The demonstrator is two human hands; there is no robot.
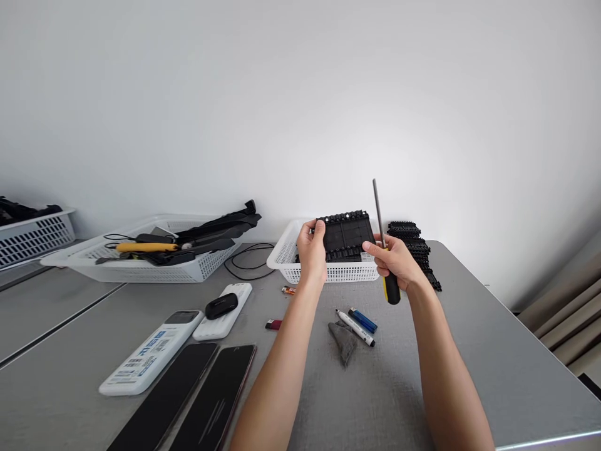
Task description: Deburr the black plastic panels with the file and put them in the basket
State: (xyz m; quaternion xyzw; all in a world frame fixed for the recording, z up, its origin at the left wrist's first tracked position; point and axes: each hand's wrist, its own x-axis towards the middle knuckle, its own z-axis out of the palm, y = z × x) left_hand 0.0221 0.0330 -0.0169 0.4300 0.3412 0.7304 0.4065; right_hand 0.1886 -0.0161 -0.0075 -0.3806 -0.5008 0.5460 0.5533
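Between my hands a flat black plastic panel (346, 233) with knobbly edges is held up in front of a white basket (282, 254). My left hand (312, 249) grips its left end, thumb on the near face. My right hand (393, 258) is closed around a screwdriver (379, 210) with a black and yellow handle, its shaft pointing up. The right thumb and fingers also touch the panel's lower right corner. More black parts show in the basket behind the panel, partly hidden. Similar black pieces (408, 241) are stacked right of the basket.
Nearer me lie a white marker (359, 329), a blue lighter (363, 319), a grey cloth (344, 343) and a red lighter (273, 324). Phones (213, 398), power banks (154, 357) and a black case (221, 305) lie left. Another white basket (188, 272) holds tools; a black cable (248, 266) curls beside it.
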